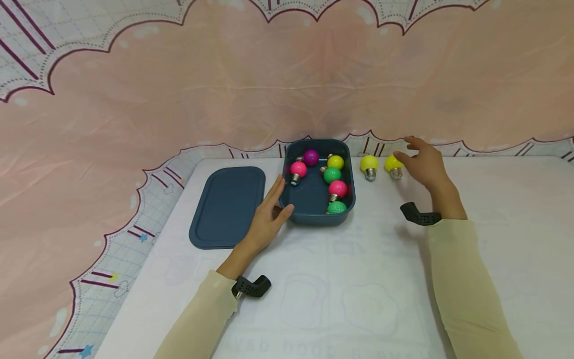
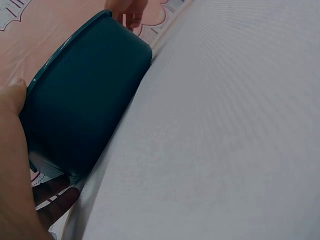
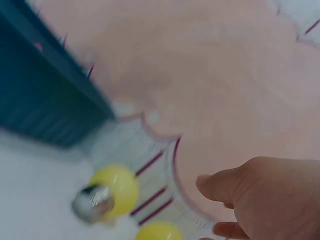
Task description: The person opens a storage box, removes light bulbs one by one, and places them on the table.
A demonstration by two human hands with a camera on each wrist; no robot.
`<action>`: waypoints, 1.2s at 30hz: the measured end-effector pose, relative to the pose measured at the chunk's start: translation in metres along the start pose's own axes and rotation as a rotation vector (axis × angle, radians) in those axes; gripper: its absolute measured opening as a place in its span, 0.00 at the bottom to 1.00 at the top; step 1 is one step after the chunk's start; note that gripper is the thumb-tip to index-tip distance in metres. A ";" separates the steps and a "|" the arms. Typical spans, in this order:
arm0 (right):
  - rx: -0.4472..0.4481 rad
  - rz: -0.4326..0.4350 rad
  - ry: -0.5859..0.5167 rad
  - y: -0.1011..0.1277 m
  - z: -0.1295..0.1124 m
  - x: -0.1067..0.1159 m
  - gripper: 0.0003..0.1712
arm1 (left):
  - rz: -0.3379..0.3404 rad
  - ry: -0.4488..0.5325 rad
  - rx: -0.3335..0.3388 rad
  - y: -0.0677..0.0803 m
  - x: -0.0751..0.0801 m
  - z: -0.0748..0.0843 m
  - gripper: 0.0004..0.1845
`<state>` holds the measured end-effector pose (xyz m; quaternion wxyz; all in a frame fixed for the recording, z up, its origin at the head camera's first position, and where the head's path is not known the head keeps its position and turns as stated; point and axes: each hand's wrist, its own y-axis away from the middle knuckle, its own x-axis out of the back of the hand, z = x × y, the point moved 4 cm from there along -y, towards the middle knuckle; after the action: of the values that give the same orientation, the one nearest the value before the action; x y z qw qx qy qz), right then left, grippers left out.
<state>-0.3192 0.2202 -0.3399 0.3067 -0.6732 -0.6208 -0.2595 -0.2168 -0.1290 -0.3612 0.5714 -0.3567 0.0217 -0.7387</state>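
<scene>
1. The left hand (image 1: 268,218) rests against the left front corner of the dark blue box (image 1: 345,199). Its fingers lie straight along the wall and the thumb touches the front side, so it steadies the box and does not grip it. The left wrist view shows the same: the palm is flat on the box wall (image 2: 85,110).

2. The right hand (image 1: 423,162) is over the tabletop (image 1: 358,279), to the right of the box. Its fingers are spread and relaxed, and they pinch nothing. It is just beside the right yellow bulb (image 1: 393,164); I cannot tell if it touches it.

3. A second yellow bulb (image 1: 369,165) stands between that one and the box, with its metal base towards the person. The right wrist view is blurred, but both yellow bulbs are seen there below the thumb.

4. Inside the box lie six bulbs: a purple bulb (image 1: 311,157), two pink, one yellow and two green. The box lid (image 1: 227,205) lies flat on the tabletop, just left of the box.

5. I judge that the step in hand is sorting the bulbs by colour, with yellow ones put beside the box. The right hand is probably at the right yellow bulb, either leaving it or about to take it.

6. For the next move the right hand should close its fingers around a round, smooth bulb that rolls easily, so a soft grip around the globe is needed, while the left hand holds the box in place.
</scene>
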 end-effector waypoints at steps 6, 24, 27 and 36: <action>0.049 -0.005 -0.048 0.008 -0.025 0.006 0.38 | -0.004 -0.007 0.011 0.000 0.000 -0.001 0.33; 0.295 -0.202 -0.054 0.032 -0.103 -0.037 0.39 | 0.001 -0.011 0.025 0.001 0.001 0.002 0.32; 0.311 -0.249 -0.036 0.038 -0.111 -0.046 0.38 | -0.002 -0.004 0.020 0.001 0.002 0.001 0.32; 0.400 -0.408 -0.018 0.053 -0.124 -0.074 0.42 | 0.000 0.001 0.018 0.001 0.002 0.000 0.32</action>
<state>-0.2700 0.0770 -0.3148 0.3694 -0.4628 -0.7849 -0.1825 -0.2162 -0.1310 -0.3612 0.5747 -0.3513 0.0156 -0.7390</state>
